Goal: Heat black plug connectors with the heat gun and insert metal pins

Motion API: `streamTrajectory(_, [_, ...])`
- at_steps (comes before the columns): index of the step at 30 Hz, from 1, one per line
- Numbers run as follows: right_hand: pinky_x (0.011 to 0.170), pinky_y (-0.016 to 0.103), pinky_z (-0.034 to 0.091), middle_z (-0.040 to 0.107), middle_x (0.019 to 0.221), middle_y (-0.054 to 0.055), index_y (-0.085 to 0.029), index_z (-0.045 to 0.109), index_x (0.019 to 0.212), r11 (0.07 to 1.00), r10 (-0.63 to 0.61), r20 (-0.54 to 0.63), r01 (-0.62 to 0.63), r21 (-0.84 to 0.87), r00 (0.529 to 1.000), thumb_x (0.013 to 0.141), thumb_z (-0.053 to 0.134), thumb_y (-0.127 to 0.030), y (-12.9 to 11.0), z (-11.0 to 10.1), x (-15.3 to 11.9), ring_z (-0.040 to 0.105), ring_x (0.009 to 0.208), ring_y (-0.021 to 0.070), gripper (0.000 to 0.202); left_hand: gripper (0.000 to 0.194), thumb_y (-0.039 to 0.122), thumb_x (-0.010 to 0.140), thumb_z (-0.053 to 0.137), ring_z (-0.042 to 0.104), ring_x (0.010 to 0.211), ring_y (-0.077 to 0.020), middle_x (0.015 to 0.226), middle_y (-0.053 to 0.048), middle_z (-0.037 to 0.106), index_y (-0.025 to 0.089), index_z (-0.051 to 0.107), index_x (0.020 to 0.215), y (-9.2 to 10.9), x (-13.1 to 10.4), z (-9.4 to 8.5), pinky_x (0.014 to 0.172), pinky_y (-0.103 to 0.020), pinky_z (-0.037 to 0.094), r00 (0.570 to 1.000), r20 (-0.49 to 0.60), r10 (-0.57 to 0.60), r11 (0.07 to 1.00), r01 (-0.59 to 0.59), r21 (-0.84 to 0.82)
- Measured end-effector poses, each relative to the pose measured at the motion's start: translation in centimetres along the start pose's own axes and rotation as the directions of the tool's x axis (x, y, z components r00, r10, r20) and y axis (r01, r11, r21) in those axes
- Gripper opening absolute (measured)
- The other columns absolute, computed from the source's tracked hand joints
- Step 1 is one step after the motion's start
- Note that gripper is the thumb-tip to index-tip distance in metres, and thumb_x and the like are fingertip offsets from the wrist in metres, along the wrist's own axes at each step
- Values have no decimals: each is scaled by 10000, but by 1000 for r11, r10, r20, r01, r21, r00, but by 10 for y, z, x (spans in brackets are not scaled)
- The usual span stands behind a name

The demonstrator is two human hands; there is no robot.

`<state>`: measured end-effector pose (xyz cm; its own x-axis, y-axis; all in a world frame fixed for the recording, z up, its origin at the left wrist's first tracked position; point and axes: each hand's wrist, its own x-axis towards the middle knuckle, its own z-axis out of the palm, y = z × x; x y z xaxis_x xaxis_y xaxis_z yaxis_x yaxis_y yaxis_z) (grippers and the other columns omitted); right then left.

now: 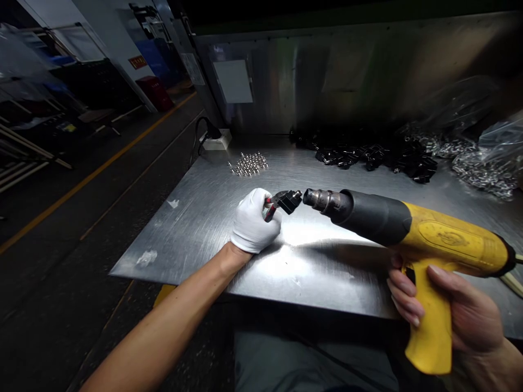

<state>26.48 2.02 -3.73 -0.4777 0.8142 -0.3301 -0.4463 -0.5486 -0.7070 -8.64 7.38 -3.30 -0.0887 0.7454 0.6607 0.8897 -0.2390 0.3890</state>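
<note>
While the right hand point(469, 307) grips the heat gun point(447, 237), the left hand point(254, 222) clasping pliers point(270, 213), its close nozzle point(326, 201) could scorch the black part point(290, 202)

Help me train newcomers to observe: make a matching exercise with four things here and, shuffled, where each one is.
1. Heat gun
2. Pliers
3. Lone black piece
4. Silvery cluster

A. On the table, near the white box
B. In the gloved left hand
C. At the pliers' tip
D. In the bare right hand

Pairs: 1-D; 2-B; 3-C; 4-A
</note>
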Motion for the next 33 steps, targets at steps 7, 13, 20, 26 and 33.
streamTrajectory(7, [477, 276, 497, 586, 747, 23, -201, 698, 1047, 1000, 15, -22, -15, -11, 1000, 859, 659, -427, -3, 5, -1, 540, 546, 141, 296, 240, 107, 649, 530, 488, 638, -169, 696, 20, 472, 248, 396, 790, 0, 0, 1, 640, -303, 395, 1000, -6, -15, 999, 15, 34])
streamTrajectory(13, [483, 272, 472, 572, 736, 10, -210, 692, 1017, 999, 47, -81, -48, -16, 996, 819, 714, -436, -7, 16, -4, 516, 546, 133, 301, 236, 93, 654, 529, 490, 638, -175, 701, 10, 490, 248, 405, 782, -1, 0, 2, 640, -314, 399, 999, -38, 14, 999, -12, 39])
streamTrajectory(20, [482, 269, 473, 574, 731, 10, -211, 697, 1012, 999, 54, -83, -54, -6, 995, 813, 719, -438, -7, 16, -4, 511, 545, 131, 303, 233, 85, 661, 540, 497, 644, -172, 705, 5, 502, 243, 416, 780, -3, -1, 4, 644, -312, 405, 997, -65, 30, 998, -26, 64])
streamTrajectory(26, [484, 266, 488, 578, 739, 14, -202, 700, 1032, 999, 40, -37, -40, -2, 999, 834, 690, -430, -6, 12, -3, 527, 547, 130, 302, 227, 91, 666, 543, 485, 643, -170, 708, 6, 498, 242, 417, 778, -3, -1, 4, 643, -311, 397, 995, -82, 47, 997, -42, 61])
streamTrajectory(33, [477, 269, 501, 585, 749, 25, -192, 701, 1052, 1000, 15, -18, -15, 3, 1000, 858, 661, -419, -2, 5, -2, 534, 549, 135, 302, 230, 95, 649, 534, 490, 646, -178, 708, 4, 494, 245, 415, 776, -3, -1, 5, 647, -318, 396, 996, -76, 38, 997, -33, 70])
